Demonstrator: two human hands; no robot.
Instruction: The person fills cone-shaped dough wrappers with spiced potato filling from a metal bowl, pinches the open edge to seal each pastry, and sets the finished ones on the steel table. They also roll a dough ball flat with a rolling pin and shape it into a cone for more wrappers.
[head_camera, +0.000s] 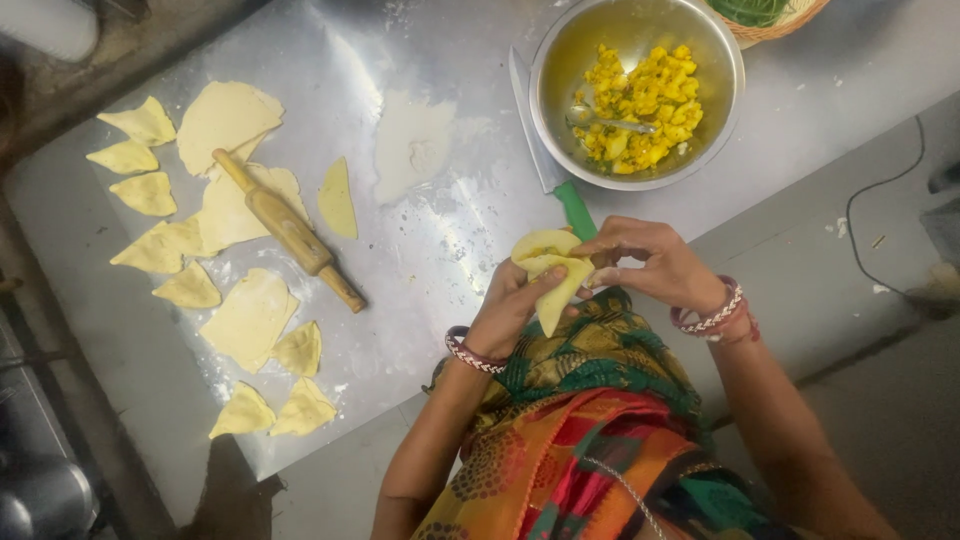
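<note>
Left hand (510, 305) and right hand (640, 260) both clamp a filled dough cone (552, 275) above the steel bench (450, 250), near a bowl of potato filling (640, 95).

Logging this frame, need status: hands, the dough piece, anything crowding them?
Left hand cups dough cone, right hand pinches its rim. Cone open at top, held above lap. Knife and filling bowl just beyond; nothing between hands.

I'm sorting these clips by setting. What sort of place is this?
Most likely a kitchen or food-preparation area. Both hands, left hand and right hand, hold a filled dough cone over a steel worktop with a rolling pin, folded pastries and a steel bowl of yellow filling.
</note>
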